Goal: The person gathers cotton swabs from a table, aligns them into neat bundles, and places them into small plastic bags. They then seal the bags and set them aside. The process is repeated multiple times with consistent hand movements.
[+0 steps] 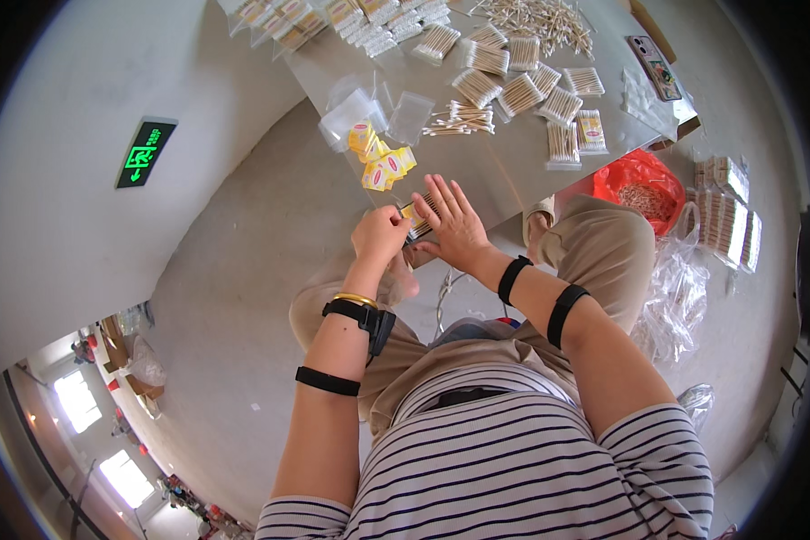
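Note:
My left hand (380, 236) is closed, pinching the edge of a small clear bag of cotton swabs (417, 221) at the table's near edge. A bit of yellow shows inside that bag. Flat across the bag lies my right hand (455, 225), fingers stretched out and spread, partly hiding the swabs. Just beyond my hands sits a small pile of yellow and white cards (382, 162). Empty clear bags (410, 118) lie behind the cards, and a loose bunch of cotton swabs (460, 119) is to their right.
Several filled swab bags (522, 93) spread over the grey table (477, 171), with a heap of loose swabs (544, 25) behind. A phone (654, 67) lies at the right. Below hangs a red bag of swabs (641, 192), beside stacked swab packs (727, 216). Finished-looking packs (369, 22) line the far left.

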`<state>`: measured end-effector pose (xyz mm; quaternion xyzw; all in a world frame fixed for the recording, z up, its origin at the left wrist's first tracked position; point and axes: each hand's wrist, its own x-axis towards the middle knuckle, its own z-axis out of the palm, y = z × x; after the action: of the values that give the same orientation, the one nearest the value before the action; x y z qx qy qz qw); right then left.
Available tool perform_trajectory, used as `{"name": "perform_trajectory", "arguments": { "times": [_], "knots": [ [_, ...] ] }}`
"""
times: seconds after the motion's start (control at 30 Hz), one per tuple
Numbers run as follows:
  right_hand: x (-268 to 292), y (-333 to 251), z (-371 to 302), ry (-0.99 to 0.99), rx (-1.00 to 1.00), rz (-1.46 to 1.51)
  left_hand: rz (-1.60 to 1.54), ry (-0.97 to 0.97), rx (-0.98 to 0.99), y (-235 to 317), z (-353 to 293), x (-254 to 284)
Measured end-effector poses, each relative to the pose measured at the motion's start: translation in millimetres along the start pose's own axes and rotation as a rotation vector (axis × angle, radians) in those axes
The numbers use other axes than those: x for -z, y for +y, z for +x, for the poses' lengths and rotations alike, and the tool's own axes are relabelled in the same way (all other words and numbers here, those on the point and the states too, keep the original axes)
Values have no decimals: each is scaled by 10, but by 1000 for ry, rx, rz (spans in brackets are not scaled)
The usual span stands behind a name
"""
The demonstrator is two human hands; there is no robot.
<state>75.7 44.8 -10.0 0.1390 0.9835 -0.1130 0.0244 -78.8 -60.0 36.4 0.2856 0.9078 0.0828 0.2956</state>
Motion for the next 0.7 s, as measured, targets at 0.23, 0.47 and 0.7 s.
{"name": "perform_trajectory", "arguments": {
  "times": [0.23, 0.47, 0.7],
  "knots": [
    [-14, -18, 5, 7, -3, 2, -53, -45, -33, -152, 104, -5],
    [-23, -27, 21, 5, -42, 18, -88, -41, -43, -175, 106, -8],
    [6, -49, 13, -13, -12, -3, -265, -82, -105, -322, 192, -74]
  ]
}}
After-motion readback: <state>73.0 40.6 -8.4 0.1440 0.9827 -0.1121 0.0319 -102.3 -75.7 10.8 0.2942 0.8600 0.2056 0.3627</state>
